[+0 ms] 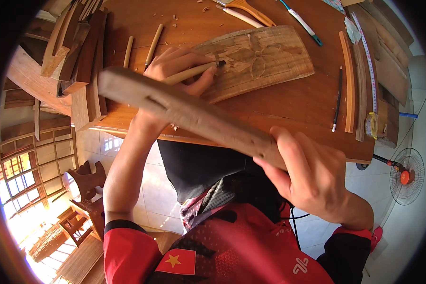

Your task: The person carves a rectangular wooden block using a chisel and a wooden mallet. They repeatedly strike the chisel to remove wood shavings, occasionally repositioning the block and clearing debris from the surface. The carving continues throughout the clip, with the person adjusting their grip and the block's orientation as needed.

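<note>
My left hand (pixel 175 60) is closed around the pale wooden handle of a carving chisel (pixel 188 74). Its short dark tip points right and meets, or nearly meets, the carved face of a wooden board (pixel 288 59). A flower-like relief with roughly cut patches shows on the board, which lies tilted on the table and tapers to the right. My right hand (pixel 312 173) grips one end of a thick brown wooden bar (pixel 199 118). The bar slants up and left across the view, above my left wrist, and hides the chisel's back end.
Two more wooden-handled tools (pixel 155 45) lie left of the board. Beyond it are a brush (pixel 246 8) and a green-and-white tool (pixel 300 21). A pencil (pixel 338 99), wood strips (pixel 348 80) and a measuring tape (pixel 371 71) lie right. Planks (pixel 75 57) are stacked left; a fan (pixel 405 176) stands right.
</note>
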{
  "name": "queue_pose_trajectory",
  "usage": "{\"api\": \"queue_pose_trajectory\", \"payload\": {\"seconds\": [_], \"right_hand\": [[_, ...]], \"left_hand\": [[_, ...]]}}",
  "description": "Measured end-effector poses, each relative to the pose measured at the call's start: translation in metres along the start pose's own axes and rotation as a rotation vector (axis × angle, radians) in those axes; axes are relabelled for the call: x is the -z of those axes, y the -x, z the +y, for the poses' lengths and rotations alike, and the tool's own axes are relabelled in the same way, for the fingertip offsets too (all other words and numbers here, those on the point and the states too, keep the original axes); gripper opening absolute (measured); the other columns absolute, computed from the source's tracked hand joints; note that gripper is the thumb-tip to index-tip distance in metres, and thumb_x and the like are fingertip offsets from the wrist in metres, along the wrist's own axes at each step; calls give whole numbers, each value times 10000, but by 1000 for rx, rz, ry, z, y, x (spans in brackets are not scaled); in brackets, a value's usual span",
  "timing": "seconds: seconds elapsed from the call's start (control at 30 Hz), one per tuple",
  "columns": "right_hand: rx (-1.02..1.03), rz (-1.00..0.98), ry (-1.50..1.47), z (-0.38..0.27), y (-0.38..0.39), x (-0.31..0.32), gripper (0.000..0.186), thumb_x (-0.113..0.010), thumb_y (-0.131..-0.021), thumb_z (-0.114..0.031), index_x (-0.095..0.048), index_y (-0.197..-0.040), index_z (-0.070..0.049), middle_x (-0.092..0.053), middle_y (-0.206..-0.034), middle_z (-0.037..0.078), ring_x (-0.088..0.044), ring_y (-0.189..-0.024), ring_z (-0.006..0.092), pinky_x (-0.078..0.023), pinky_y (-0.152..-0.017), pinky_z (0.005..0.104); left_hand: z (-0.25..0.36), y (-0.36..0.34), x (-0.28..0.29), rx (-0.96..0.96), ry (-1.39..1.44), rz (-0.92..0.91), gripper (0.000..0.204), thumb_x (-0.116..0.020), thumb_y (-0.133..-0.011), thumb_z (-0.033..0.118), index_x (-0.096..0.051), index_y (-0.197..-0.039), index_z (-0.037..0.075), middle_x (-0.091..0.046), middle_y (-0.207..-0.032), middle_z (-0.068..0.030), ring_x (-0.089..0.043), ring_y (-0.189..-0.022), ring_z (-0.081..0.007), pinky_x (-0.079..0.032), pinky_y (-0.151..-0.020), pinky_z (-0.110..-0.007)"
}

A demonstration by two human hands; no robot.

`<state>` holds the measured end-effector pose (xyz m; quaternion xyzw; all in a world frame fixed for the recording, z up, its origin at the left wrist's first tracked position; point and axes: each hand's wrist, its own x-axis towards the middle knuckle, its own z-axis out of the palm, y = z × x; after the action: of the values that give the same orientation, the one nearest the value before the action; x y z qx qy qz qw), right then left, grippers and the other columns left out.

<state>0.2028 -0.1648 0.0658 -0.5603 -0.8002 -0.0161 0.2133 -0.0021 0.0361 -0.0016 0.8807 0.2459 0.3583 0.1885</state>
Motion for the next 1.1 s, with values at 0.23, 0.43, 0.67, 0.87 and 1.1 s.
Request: {"api": "queue_pose_trajectory", "payload": {"seconds": [0.23, 0.43, 0.67, 0.87, 1.1], "right_hand": [[-29, -77, -27, -5, 3, 1, 400, -809, -874, -261, -639, -1111, 14, -577, -746, 52, -619, -572, 171, -494, -464, 317], [-73, -152, -51, -4, 6, -1, 444, -841, -857, -211, -634, -1150, 50, -667, -809, 112, -668, -588, 224, -526, -484, 339], [-70, -101, -112, -4, 13, -12, 443, -839, -859, -197, -626, -1157, 51, -678, -822, 122, -685, -605, 241, -544, -501, 343], [-43, -10, -73, -4, 20, -23, 409, -812, -857, -259, -644, -1110, 16, -581, -741, 42, -631, -598, 161, -501, -493, 303], [-57, 18, -96, -8, 29, -29, 432, -822, -848, -249, -656, -1163, -5, -569, -728, 23, -623, -592, 161, -506, -499, 296]], "left_hand": [[-6, 8, -8, 13, -42, 63, 116, -812, -801, 113, -794, -891, 42, -771, -930, -45, -689, -830, -237, -556, -753, -356], [-6, 7, -7, 14, -13, 48, 121, -808, -805, 116, -802, -904, 46, -765, -923, -59, -676, -823, -240, -555, -751, -360], [-7, 13, -6, -75, -98, 33, 148, -811, -798, 114, -817, -928, 43, -764, -945, -87, -672, -850, -265, -557, -770, -384], [3, 12, -5, 33, -130, 18, 158, -817, -809, 162, -828, -943, 79, -754, -964, -47, -662, -889, -240, -544, -802, -366], [2, 13, -3, 25, -130, -18, 177, -809, -823, 184, -829, -980, 104, -751, -983, -32, -642, -884, -236, -529, -806, -364]]}}
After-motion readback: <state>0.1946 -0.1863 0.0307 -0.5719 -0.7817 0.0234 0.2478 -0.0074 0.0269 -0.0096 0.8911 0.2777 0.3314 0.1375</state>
